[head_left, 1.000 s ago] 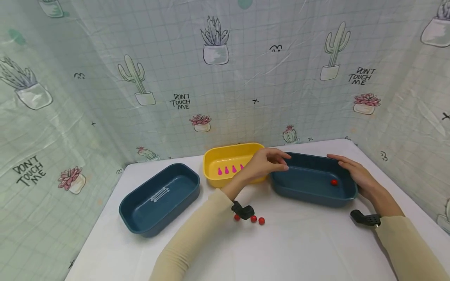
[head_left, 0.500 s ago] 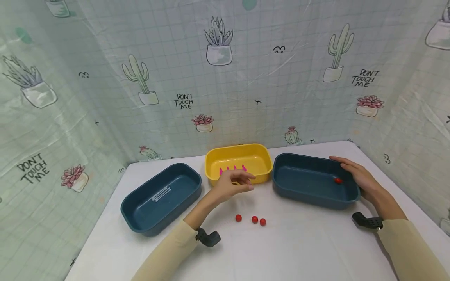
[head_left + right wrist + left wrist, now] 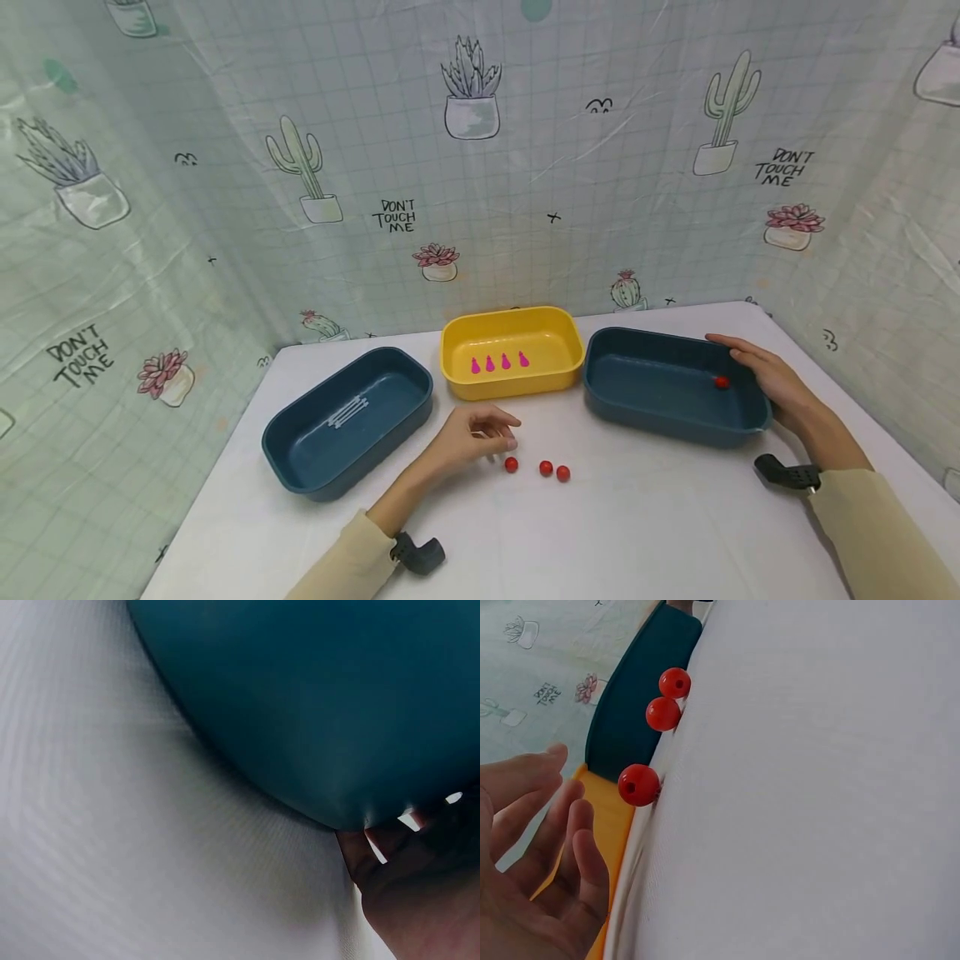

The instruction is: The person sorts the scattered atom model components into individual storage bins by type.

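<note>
My left hand (image 3: 480, 435) hovers low over the white table, fingers loosely bent and nothing between them. Its thumb and fingertips come close to the leftmost red bead (image 3: 512, 464). Two more red beads (image 3: 546, 468) lie to the right of it, and holes show in them in the left wrist view. My right hand (image 3: 776, 379) rests against the right end of a dark blue bin (image 3: 667, 425), its fingers stretched along the outer wall. In the right wrist view, fingers (image 3: 390, 836) touch that wall. Inside the bin lies one red bead (image 3: 722, 382).
Behind the beads stands a yellow bin (image 3: 517, 385) holding several pink pear-shaped pieces (image 3: 506, 361). At the left, another dark blue bin (image 3: 300, 483) contains several thin white sticks (image 3: 348, 412). A printed cloth (image 3: 510, 183) hangs along the table's back and sides.
My left hand has moved left and toward me, from over the right bin's edge, past the yellow bin, down to the loose beads. My right hand has stayed at the bin.
</note>
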Tool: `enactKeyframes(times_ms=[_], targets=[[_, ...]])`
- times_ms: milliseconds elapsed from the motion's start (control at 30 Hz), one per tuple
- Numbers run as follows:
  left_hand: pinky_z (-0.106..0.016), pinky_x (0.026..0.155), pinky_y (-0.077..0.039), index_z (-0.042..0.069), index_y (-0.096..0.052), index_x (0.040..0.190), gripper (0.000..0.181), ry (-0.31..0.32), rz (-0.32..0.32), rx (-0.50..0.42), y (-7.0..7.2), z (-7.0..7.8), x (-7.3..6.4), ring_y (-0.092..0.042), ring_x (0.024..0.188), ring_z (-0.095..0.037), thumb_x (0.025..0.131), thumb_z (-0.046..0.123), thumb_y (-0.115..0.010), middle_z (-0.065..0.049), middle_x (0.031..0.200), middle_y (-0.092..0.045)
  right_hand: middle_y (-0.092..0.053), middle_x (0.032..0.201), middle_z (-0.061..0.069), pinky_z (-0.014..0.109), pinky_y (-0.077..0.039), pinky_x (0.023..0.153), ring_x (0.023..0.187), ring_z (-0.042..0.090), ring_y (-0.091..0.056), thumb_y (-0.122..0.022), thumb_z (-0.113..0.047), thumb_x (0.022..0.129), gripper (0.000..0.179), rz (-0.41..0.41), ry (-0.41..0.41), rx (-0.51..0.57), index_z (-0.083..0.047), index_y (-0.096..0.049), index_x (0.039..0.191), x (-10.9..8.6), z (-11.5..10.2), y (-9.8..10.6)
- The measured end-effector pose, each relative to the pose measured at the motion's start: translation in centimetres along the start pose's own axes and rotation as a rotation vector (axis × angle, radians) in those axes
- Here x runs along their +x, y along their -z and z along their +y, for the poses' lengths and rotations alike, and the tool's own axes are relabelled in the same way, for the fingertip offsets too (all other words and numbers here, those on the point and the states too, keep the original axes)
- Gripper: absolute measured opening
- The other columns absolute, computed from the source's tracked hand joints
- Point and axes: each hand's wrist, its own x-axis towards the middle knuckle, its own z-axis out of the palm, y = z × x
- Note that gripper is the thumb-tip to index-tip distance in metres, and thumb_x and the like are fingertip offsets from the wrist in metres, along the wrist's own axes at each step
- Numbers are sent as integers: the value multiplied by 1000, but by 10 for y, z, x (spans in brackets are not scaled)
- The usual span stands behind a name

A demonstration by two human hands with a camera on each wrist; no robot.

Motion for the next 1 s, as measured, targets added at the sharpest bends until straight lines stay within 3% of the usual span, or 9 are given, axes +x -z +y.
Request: enactKeyframes(times_ms=[167,367,1000], targets=[[-23,63,-55,4,-74,120,32,13,26,10,-1,-4,-5,-65,78,-14,92,17,-78,-15,101,-75,-6,175,15,72,-4,124,159,47,-2,-25,-44,114,56,6,7,2,-23,-26,165,0,0,1],[-23,64,-56,7,-74,121,32,31,9,3,0,-10,-10,-66,79,-11,91,17,-78,-11,104,-77,-5,175,13,71,-4,124,159,47,-1,-25,-44,114,56,0,1,13,-23,-26,165,0,1,1],[-16,69,-49,15,-78,116,34,-44,-4,115,-1,-22,-14,-60,78,-6,83,19,-86,-5,103,-78,-5,174,16,71,-6,124,158,48,-3,-23,-42,114,56,13,-9,7,-22,-25,166,1,2,-1]])
